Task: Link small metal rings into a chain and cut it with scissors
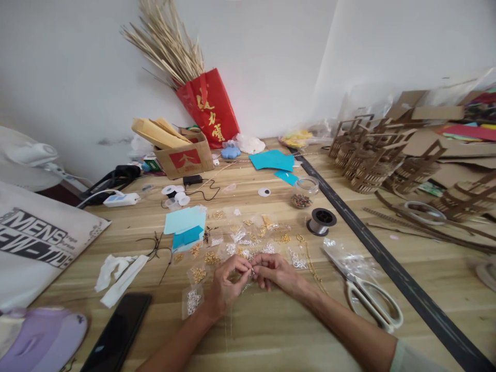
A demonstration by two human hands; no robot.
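Two hands meet at the lower centre of the frame, above the table [294,330], their fingertips closed together around a small silvery piece [252,270]. The piece lies between the hands, at the tips of the thumbs and index fingers; its exact form is too small to tell. The left hand [228,281], on the piece's left side, is bent into a loop, thumb and index finger pinched nearly to contact. The right hand [276,271], on the opposite side, points leftward with thumb and index finger likewise pinched, the remaining fingers curled beneath. The left forearm [180,338] rises obliquely from the bottom edge, left of centre; the right forearm [344,323] slants in from the lower right, ending in a pale sleeve [413,359].

Immediately beyond the hands, at mid-frame, lie small packets of gold and silver findings [248,242]. Silver rings [192,301] occupy a packet to the left of the left wrist; a gold chain [309,261] trails near the right forearm. Farther right are a wire spool [321,222] and white-handled scissors [374,302]. A dark phone [117,330] rests at lower left.
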